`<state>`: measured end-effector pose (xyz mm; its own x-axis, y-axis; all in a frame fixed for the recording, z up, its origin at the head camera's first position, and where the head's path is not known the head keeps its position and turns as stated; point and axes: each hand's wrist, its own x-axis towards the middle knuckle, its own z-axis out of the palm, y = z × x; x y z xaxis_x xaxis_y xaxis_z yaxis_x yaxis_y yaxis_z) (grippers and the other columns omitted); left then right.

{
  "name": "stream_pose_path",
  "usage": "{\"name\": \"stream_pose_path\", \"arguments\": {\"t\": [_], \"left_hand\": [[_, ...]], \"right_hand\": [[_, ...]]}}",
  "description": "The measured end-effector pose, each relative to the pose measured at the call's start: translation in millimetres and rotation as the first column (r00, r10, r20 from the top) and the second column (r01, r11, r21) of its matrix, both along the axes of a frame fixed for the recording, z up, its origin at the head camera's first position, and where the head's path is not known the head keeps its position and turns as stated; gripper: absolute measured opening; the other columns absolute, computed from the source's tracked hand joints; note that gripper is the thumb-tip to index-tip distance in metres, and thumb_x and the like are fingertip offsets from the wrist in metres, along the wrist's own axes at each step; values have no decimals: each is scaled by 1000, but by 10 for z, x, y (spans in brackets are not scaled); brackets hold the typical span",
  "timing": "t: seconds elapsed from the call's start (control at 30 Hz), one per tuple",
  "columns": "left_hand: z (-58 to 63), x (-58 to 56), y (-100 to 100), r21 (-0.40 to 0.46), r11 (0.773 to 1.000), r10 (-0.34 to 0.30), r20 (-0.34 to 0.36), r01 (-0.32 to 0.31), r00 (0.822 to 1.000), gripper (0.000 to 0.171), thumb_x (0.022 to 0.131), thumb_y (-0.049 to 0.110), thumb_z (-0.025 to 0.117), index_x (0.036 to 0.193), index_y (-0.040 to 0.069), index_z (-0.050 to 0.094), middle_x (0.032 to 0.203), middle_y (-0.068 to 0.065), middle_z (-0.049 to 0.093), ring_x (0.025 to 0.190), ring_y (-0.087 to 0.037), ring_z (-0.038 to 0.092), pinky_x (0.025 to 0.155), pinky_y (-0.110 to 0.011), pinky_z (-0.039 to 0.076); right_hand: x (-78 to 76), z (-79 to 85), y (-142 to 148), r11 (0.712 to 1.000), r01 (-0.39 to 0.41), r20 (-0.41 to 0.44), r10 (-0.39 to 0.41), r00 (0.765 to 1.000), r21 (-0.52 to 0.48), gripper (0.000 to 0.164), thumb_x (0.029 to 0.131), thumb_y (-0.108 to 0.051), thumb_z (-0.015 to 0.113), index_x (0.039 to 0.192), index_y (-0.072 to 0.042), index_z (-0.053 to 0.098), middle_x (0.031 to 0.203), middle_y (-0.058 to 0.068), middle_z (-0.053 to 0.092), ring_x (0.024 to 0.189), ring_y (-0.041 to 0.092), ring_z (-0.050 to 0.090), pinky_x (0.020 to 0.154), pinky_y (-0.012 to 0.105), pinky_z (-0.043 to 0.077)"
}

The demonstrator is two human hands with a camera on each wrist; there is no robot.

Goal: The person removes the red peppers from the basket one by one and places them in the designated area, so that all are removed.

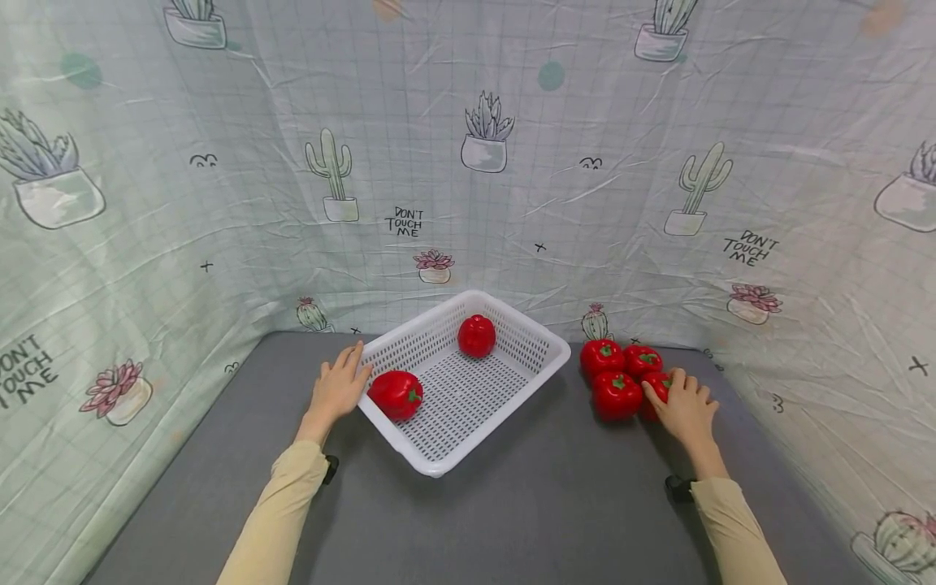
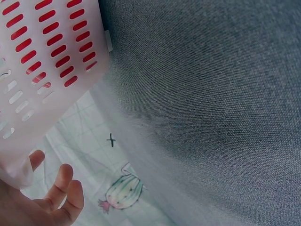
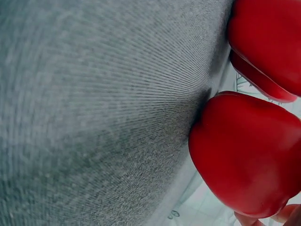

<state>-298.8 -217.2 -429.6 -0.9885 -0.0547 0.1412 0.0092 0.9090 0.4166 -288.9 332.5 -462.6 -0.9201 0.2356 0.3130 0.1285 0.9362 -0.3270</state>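
A white slotted plastic basket (image 1: 431, 467) stands left of centre. Inside it one red bell pepper (image 1: 396, 396) lies at the near left and another red bell pepper (image 1: 477, 336) sits at the far corner. My left hand (image 1: 338, 390) rests at the basket's left rim, fingers spread and touching it; the left wrist view shows the fingertips (image 2: 75, 197) outside the slotted wall. On the right, my right hand (image 1: 685, 409) grips the near right bell pepper (image 1: 653, 388) of a group, fingers over its top and side. The right wrist view shows this pepper (image 3: 244, 155) large, with fingertips beneath it.
Three more red bell peppers stand close around the gripped one: a near one (image 1: 616, 396), a far left one (image 1: 602, 357) and a far right one (image 1: 643, 359). A grey cloth (image 1: 526, 504) covers the table. A cactus-printed curtain (image 1: 409, 162) hangs behind and along both sides.
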Motion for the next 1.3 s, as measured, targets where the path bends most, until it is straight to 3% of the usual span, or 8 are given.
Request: {"name": "stream_pose_path", "arguments": {"t": [0.27, 0.8, 1.3], "left_hand": [[-8, -5, -15, 3, 1000, -10, -1, 10, 1000, 57, 94, 36, 33, 143, 10, 20, 143, -18, 26, 120, -47, 29, 92, -66, 26], [-26, -9, -20, 0, 1000, -5, -17, 5, 1000, 57, 94, 36, 34, 142, 10, 21, 143, -17, 27, 119, -47, 30, 91, -66, 27], [-35, 12, -18, -8, 1000, -8, -26, 8, 1000, 57, 93, 35, 35, 142, 9, 22, 142, -19, 28, 115, -47, 33, 90, -65, 29]], "right_hand": [[59, 3, 16, 999, -35, 17, 35, 999, -22, 67, 88, -59, 31, 124, -2, 34, 111, 32, 37, 99, 53, 33, 72, 63, 25], [94, 3, -12, 999, -46, 53, 47, 997, -18, 70, 88, -59, 30, 128, -2, 32, 117, 33, 38, 102, 55, 32, 75, 66, 24], [110, -53, 6, 997, -67, 21, 68, 998, -28, 71, 89, -59, 28, 130, -2, 31, 119, 33, 38, 101, 55, 32, 73, 65, 24]]}}
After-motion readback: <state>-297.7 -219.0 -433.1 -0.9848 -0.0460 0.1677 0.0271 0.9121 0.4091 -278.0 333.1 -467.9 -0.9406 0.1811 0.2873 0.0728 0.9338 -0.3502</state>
